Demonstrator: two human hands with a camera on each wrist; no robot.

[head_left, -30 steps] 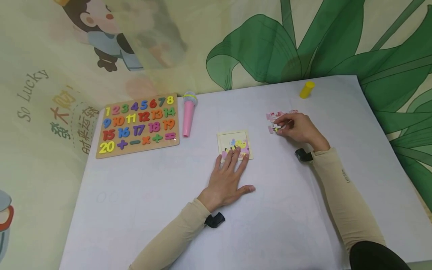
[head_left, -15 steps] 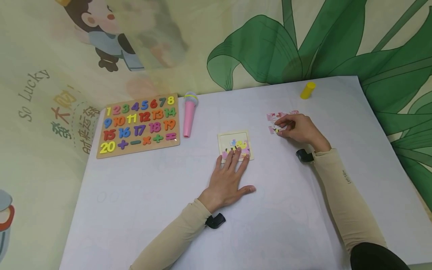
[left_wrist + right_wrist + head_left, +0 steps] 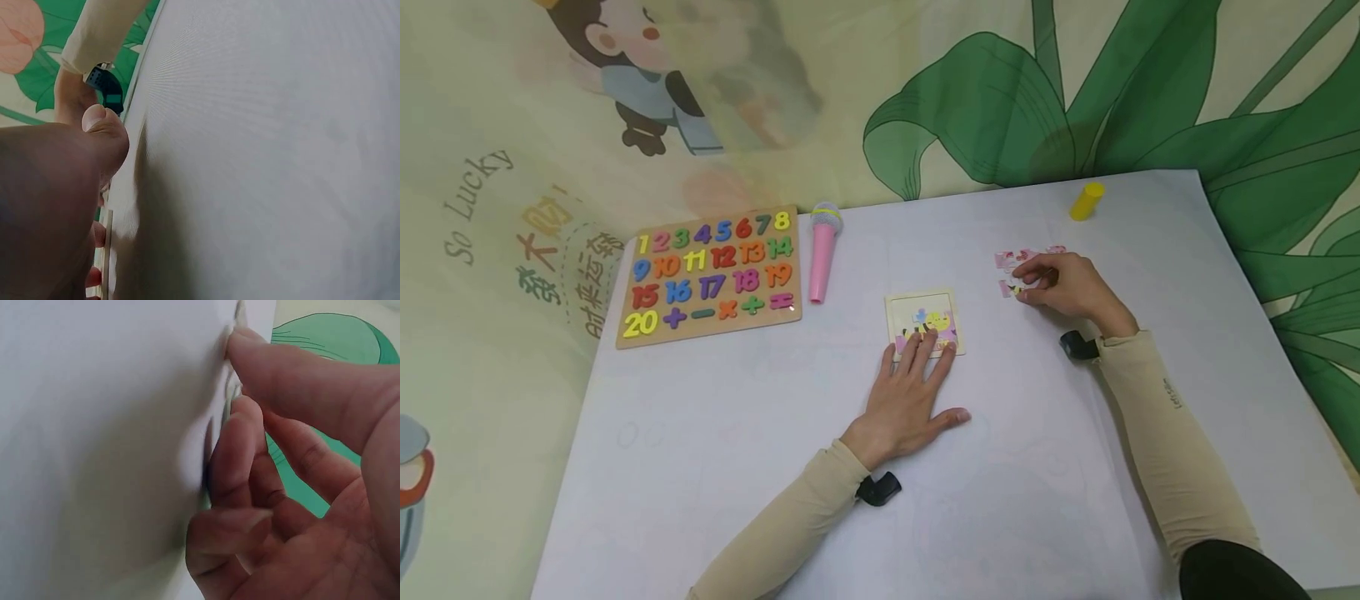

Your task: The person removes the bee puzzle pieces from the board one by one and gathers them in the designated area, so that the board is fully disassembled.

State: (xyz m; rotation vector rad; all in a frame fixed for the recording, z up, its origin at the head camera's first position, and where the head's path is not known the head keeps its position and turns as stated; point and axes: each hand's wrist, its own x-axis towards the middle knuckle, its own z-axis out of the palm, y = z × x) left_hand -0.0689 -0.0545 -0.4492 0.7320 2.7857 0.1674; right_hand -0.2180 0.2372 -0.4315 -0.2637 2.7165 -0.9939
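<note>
Two hands: left hand, fingers straight, rests on puzzle board, likely steadying it; right hand, fingers curled, pinches puzzle piece beside loose pieces.

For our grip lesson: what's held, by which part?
Right hand pinches a puzzle piece, seemingly by its edges; left hand, resting on the puzzle board, holds nothing.

Head view looks down on the table wrist views skim closely.
</note>
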